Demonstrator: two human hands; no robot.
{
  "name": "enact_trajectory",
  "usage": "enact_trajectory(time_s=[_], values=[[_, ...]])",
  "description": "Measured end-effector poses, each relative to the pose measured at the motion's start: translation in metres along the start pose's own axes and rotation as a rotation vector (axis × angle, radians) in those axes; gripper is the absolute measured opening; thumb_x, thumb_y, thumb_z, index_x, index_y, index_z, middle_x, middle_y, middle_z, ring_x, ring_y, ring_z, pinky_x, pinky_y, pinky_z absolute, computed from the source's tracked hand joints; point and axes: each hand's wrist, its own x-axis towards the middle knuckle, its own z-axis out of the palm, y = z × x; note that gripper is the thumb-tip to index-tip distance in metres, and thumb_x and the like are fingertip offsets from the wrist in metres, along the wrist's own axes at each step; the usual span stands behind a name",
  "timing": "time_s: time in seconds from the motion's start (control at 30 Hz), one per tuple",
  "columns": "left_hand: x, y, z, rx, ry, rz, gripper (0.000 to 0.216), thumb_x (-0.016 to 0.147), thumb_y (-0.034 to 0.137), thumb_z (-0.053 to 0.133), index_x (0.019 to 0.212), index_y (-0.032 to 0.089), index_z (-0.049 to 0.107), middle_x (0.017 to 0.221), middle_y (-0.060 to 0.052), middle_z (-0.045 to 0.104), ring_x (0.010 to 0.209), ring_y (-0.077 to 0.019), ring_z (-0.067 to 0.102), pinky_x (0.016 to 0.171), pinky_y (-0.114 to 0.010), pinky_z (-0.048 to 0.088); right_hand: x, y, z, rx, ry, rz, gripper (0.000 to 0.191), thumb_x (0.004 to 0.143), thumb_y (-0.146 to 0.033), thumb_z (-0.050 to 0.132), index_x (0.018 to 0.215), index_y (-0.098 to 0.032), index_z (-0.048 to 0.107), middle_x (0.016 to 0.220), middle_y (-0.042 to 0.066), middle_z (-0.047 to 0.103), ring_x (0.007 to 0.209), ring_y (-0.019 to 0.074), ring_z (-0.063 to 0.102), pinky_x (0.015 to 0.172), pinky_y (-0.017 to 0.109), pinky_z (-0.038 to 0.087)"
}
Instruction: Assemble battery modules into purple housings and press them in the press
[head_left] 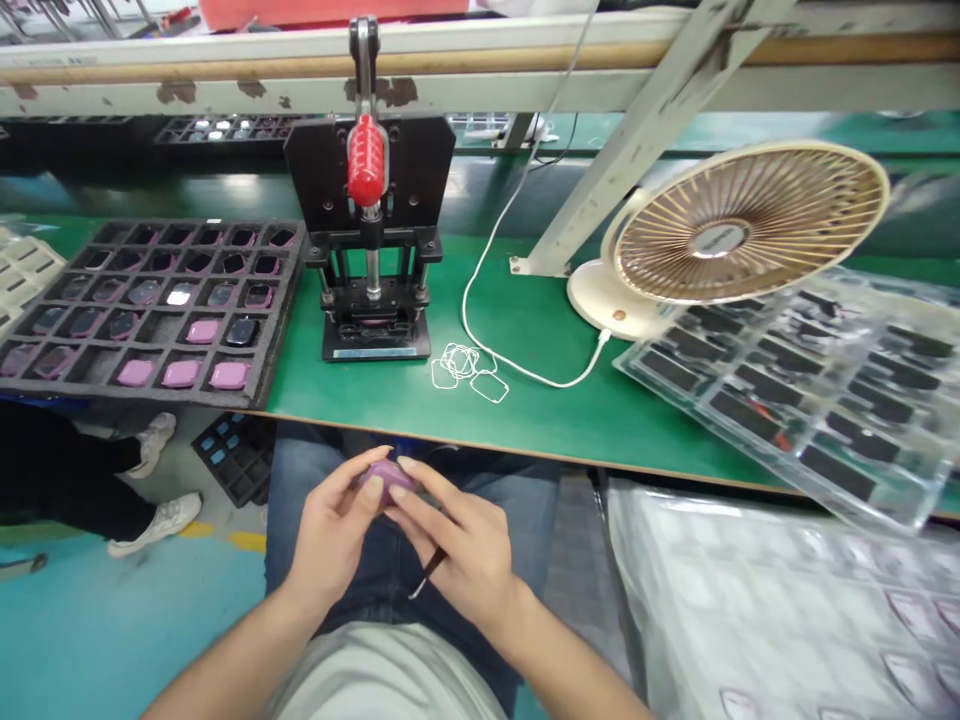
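Over my lap, below the table's front edge, both hands meet on a small purple oval part [385,476]. My left hand [334,535] pinches it from the left with thumb and fingers closed. From the right, my right hand [457,545] presses its fingertips on the same part, and a thin dark stick-like tool [427,574] lies under its palm. A black hand press with a red handle [367,160] stands on the green table [540,400] straight ahead. Several thin white rings [469,370] lie right of its base.
A black foam tray [161,300] with several purple and dark parts sits at the left. A beige fan [742,225] with a white cable stands at the right, beside clear plastic trays [810,385] of dark parts. Another person's white shoes [154,480] show on the floor.
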Motion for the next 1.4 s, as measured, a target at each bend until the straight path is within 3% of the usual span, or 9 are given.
enact_trajectory(time_s=[0.17,0.27,0.43,0.63,0.8,0.93,1.07,1.23,1.4], values=[[0.006,0.005,-0.004,-0.054,-0.008,0.050,0.031,0.085,0.034,0.091,0.114,0.023,0.086,0.103,-0.011,0.086,0.092,-0.0231,0.082,0.091,-0.034,0.065,0.012,-0.001,-0.008,0.071,-0.167,0.170,0.023,0.105,-0.038,0.068,0.122,-0.021,0.069,0.094,0.006,0.074,0.078,0.0162,0.072,0.065,0.026,0.055],[0.008,0.006,-0.005,-0.046,-0.069,0.074,0.026,0.085,0.030,0.091,0.109,0.022,0.088,0.101,-0.011,0.086,0.091,-0.0232,0.082,0.089,-0.034,0.065,0.015,0.003,-0.011,0.076,-0.307,0.061,0.018,0.109,-0.032,0.058,0.107,-0.019,0.069,0.082,0.003,0.068,0.066,0.0135,0.062,0.058,0.027,0.043],[0.005,0.002,-0.002,-0.061,-0.089,0.176,0.017,0.085,0.030,0.091,0.100,0.023,0.089,0.094,-0.009,0.085,0.089,-0.0228,0.080,0.085,-0.032,0.064,0.014,0.004,-0.007,0.158,-0.261,0.000,0.015,0.109,-0.028,0.055,0.103,-0.019,0.066,0.076,0.001,0.061,0.061,0.0136,0.052,0.058,0.029,0.034],[0.008,0.011,-0.003,0.218,-0.049,0.093,0.037,0.089,0.037,0.088,0.124,0.024,0.084,0.118,-0.013,0.084,0.106,-0.0283,0.080,0.097,-0.038,0.064,0.027,0.002,-0.010,0.459,-0.363,0.447,0.037,0.110,-0.046,0.053,0.083,-0.020,0.054,0.071,-0.002,0.050,0.061,0.0105,0.040,0.057,0.026,0.029],[0.021,0.034,-0.007,0.672,-0.250,0.699,0.047,0.088,0.014,0.086,0.131,0.032,0.080,0.133,-0.010,0.077,0.121,-0.0293,0.075,0.105,-0.042,0.062,0.041,0.009,-0.020,1.243,-0.545,1.095,0.051,0.095,-0.064,0.071,0.079,-0.020,0.053,0.054,-0.014,0.023,0.046,0.0046,0.011,0.044,0.023,0.010],[0.030,0.039,-0.008,0.791,-0.362,1.095,0.058,0.089,-0.009,0.072,0.137,0.023,0.073,0.113,-0.009,0.080,0.109,-0.0247,0.077,0.095,-0.041,0.067,0.047,0.009,-0.021,1.407,-0.570,1.266,0.053,0.086,-0.060,0.084,0.073,-0.020,0.051,0.051,-0.016,0.021,0.044,0.0023,0.009,0.043,0.021,0.007],[0.030,0.031,-0.014,0.818,-0.332,1.192,0.058,0.087,-0.014,0.070,0.137,0.016,0.070,0.117,-0.012,0.078,0.113,-0.0258,0.075,0.096,-0.042,0.068,0.050,0.001,-0.016,1.323,-0.548,1.214,0.057,0.083,-0.066,0.082,0.072,-0.023,0.046,0.051,-0.017,0.017,0.044,0.0031,0.008,0.042,0.021,0.010],[0.043,0.034,-0.031,1.072,-0.404,1.074,0.051,0.097,-0.008,0.058,0.141,0.016,0.065,0.122,-0.014,0.075,0.117,-0.0251,0.072,0.101,-0.044,0.065,0.076,0.002,-0.024,0.749,-0.587,0.854,0.065,0.097,-0.079,0.055,0.069,-0.020,0.062,0.048,-0.008,0.032,0.040,0.0090,0.025,0.039,0.025,0.025],[0.103,0.062,-0.027,1.140,-0.204,1.118,0.026,0.104,0.010,0.061,0.126,0.021,0.072,0.116,-0.011,0.079,0.110,-0.0258,0.075,0.099,-0.046,0.065,0.173,0.017,-0.055,0.391,-0.135,0.495,0.044,0.100,-0.061,0.067,0.088,-0.020,0.079,0.092,0.009,0.075,0.088,0.0221,0.067,0.076,0.033,0.056]])
